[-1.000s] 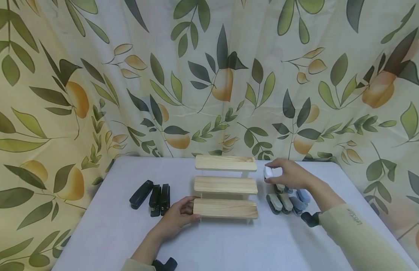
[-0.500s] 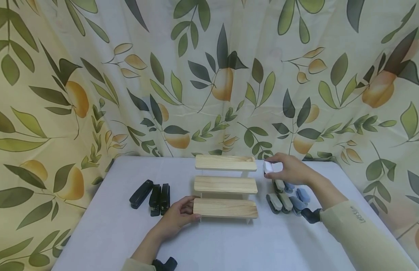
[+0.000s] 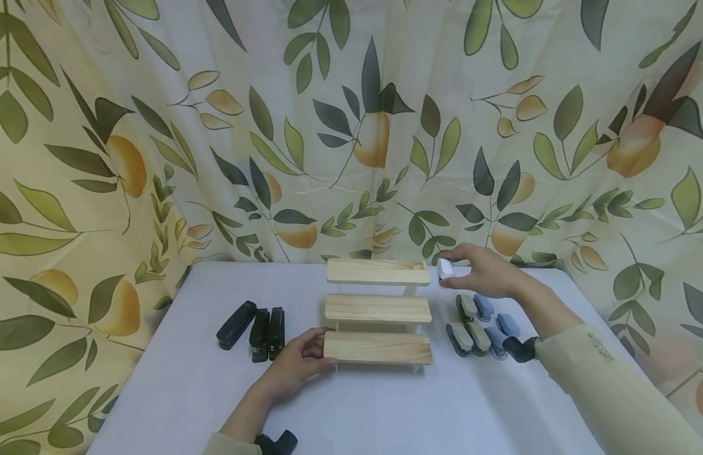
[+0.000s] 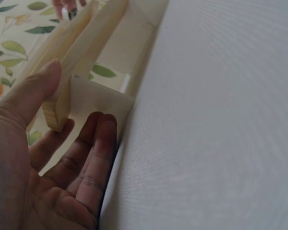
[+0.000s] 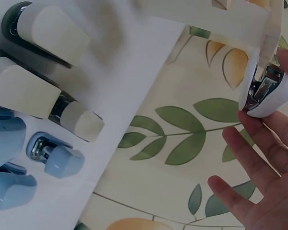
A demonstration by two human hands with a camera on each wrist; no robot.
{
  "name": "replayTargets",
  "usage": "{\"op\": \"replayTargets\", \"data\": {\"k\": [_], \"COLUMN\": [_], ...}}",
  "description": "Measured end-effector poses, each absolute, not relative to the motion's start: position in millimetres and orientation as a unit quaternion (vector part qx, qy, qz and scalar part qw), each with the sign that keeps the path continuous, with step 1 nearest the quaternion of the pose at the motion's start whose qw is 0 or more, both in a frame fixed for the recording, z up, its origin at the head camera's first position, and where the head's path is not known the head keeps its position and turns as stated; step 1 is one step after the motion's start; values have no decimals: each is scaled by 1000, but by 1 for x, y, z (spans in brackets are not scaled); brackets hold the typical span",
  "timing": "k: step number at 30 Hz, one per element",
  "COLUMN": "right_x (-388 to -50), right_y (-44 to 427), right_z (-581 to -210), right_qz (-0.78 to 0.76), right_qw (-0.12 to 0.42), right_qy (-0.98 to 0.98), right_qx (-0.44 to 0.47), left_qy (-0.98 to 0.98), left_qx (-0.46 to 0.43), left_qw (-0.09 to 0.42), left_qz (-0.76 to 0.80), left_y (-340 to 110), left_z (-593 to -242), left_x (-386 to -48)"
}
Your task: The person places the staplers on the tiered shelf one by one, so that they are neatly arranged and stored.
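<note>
A small white stapler [image 5: 273, 88] is pinched between the thumb and fingertips of my right hand [image 3: 482, 272]. In the head view it is held up beside the right end of the top tier of a three-tier wooden display stand [image 3: 377, 311]. My left hand [image 3: 297, 365] holds the left end of the stand's lowest board. In the left wrist view its thumb [image 4: 43, 84] lies along the board, with the fingers [image 4: 98, 153] curled by the pale side support. Right of the stand lie several beige staplers [image 3: 475, 336] and several light blue staplers [image 3: 507, 325].
Several black staplers [image 3: 260, 332] lie left of the stand, close to my left hand. A white cloth covers the table [image 3: 380, 417]. Behind it hangs a curtain [image 3: 351, 208] printed with leaves and fruit.
My right hand has lifted the white stapler up and slightly left, away from the other staplers towards the top tier. The left hand stays at the lowest board.
</note>
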State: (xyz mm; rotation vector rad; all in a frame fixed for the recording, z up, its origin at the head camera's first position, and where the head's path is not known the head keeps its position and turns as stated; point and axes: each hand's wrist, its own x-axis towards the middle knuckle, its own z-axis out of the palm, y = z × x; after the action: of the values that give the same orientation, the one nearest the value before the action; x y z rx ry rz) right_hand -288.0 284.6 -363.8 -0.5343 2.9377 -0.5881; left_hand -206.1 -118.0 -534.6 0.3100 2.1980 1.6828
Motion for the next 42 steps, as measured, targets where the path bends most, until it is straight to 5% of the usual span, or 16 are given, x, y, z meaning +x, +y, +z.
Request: {"op": "replayTargets", "data": {"k": [42], "right_x": [-297], "right_y": [245], "right_z": [-342], "right_qz": [-219], "right_qw": [42], "right_qy": [949], "right_qx": [-222], "left_qy": [776], "left_qx": [116], "left_qw": [173], "left_qz": [596], "left_y": [-118], "left_z": [-533], "left_x": [-204]}}
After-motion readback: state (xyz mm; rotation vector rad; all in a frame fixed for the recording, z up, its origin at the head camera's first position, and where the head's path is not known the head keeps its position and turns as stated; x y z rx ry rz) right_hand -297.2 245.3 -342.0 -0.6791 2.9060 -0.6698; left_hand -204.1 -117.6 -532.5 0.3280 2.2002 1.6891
